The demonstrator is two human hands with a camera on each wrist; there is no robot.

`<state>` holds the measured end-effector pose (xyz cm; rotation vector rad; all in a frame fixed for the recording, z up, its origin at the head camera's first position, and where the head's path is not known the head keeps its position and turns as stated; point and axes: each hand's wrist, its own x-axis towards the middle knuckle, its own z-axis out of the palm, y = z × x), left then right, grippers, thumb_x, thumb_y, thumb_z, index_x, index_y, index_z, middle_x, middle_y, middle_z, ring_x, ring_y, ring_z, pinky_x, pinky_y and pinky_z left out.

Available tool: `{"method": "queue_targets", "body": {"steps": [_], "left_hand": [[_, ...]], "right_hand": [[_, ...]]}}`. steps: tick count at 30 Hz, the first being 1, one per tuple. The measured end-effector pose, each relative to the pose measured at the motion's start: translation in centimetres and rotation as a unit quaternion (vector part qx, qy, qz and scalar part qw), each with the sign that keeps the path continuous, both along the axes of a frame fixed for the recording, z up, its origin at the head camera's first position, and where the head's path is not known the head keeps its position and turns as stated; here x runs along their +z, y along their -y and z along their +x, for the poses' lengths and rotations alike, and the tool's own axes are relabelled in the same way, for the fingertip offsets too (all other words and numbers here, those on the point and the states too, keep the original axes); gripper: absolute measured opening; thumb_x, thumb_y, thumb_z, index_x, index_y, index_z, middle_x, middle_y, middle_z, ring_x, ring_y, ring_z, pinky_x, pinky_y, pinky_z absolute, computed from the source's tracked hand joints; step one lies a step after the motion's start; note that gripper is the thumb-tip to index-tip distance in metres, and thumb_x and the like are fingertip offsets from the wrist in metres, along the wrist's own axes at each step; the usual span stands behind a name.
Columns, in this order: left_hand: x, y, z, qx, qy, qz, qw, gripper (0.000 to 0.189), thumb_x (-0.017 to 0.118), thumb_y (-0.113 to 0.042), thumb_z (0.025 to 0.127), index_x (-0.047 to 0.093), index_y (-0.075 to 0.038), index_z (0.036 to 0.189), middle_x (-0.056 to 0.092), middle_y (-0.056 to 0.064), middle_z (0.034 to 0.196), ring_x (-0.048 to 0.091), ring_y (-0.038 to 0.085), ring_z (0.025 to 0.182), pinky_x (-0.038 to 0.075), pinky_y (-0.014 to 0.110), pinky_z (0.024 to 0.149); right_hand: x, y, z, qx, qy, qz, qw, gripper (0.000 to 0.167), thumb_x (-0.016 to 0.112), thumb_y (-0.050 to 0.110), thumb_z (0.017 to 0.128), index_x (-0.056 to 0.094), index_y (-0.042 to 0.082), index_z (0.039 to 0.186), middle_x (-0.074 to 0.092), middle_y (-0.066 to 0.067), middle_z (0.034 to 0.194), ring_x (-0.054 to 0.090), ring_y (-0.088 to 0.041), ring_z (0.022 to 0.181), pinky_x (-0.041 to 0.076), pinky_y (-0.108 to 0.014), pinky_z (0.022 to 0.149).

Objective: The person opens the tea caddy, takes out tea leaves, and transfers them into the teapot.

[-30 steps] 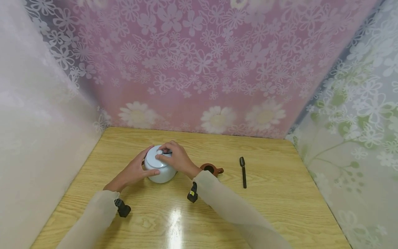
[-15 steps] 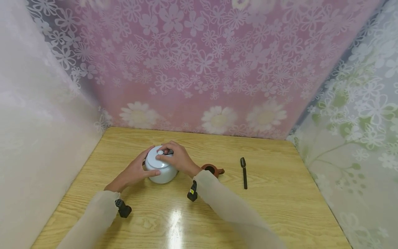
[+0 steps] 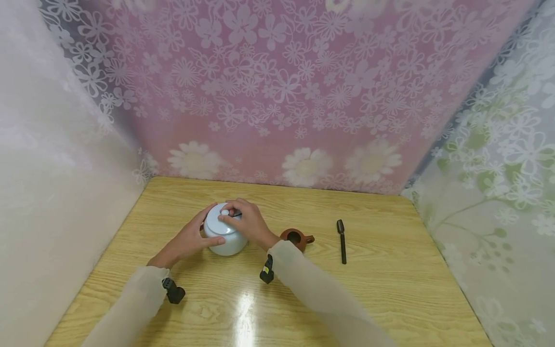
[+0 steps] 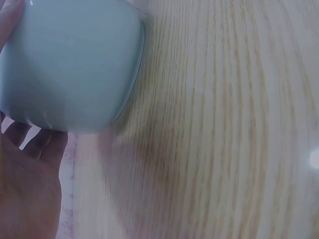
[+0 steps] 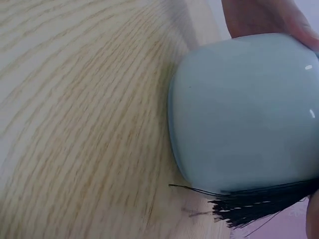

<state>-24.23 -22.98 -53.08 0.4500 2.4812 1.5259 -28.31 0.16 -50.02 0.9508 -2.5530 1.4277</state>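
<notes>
A pale ceramic jar (image 3: 228,245) with a round lid (image 3: 214,222) stands upright on the table. My left hand (image 3: 186,242) grips its left side, thumb across the front and fingers reaching round behind, as the left wrist view also shows. On top, my right hand (image 3: 250,222) pinches the lid's small knob (image 3: 224,212) between thumb and fingers. The lid looks seated on the jar. Down the jar's far side hangs a black tassel (image 5: 266,201), seen in the right wrist view; where it is attached is hidden.
Right of the jar, partly behind my right forearm, sits a small reddish-brown clay pot (image 3: 302,236) without a lid, handle pointing right. Farther right lies a slim dark scoop (image 3: 342,243). Patterned walls enclose the wooden table (image 3: 208,308) at back and sides.
Almost nothing differs. The whole view has shifted very slightly, and both hands keep their places on the jar and lid.
</notes>
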Motion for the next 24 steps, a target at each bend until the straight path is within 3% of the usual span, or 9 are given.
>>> {"method": "queue_targets", "body": {"steps": [2,8,11,17,24], "left_hand": [[-0.01,-0.02,0.06,-0.001,0.001,0.001,1.0,0.114,0.086,-0.045,0.096,0.009,-0.025,0.178,0.018,0.014,0.182,0.034,0.045,0.161,0.04,0.072,0.121],[-0.07,0.04,0.08,-0.003,0.0,0.009,1.0,0.109,0.085,-0.043,0.097,0.012,-0.031,0.177,0.021,0.012,0.181,0.035,0.044,0.161,0.04,0.072,0.121],[0.07,0.07,0.12,-0.008,-0.002,0.013,0.9999,0.108,0.085,-0.043,0.097,0.012,-0.031,0.177,0.021,0.012,0.181,0.036,0.044,0.16,0.04,0.072,0.121],[0.31,0.12,0.0,-0.015,0.003,0.015,0.9998,0.107,0.084,-0.044,0.098,0.013,-0.03,0.177,0.022,0.011,0.18,0.038,0.043,0.159,0.046,0.068,0.118],[0.23,0.15,-0.29,-0.013,0.006,0.017,0.9998,0.106,0.084,-0.043,0.098,0.014,-0.03,0.176,0.024,0.011,0.18,0.04,0.044,0.158,0.048,0.067,0.116]], "right_hand": [[-0.1,0.03,0.01,0.0,-0.006,0.004,1.0,0.02,0.078,0.032,0.104,0.076,0.015,0.112,0.067,0.001,0.101,0.066,-0.021,0.137,0.058,-0.038,0.112],[-0.45,0.09,0.13,0.005,-0.022,0.0,0.9998,0.019,0.075,0.032,0.106,0.075,0.014,0.114,0.065,0.0,0.1,0.065,-0.013,0.1,0.059,-0.03,0.092],[-0.54,0.15,0.13,0.012,-0.022,-0.008,0.9997,0.019,0.073,0.032,0.108,0.074,0.015,0.114,0.065,0.0,0.104,0.066,-0.015,0.106,0.059,-0.031,0.095],[-0.52,0.16,0.21,0.012,-0.021,-0.017,0.9996,0.017,0.071,0.029,0.109,0.072,0.012,0.114,0.068,-0.004,0.11,0.064,-0.025,0.14,0.059,-0.038,0.111],[-0.77,0.29,0.14,0.017,-0.043,-0.023,0.9987,0.017,0.07,0.025,0.11,0.072,0.01,0.118,0.066,-0.006,0.109,0.068,-0.023,0.116,0.061,-0.036,0.099]]}}
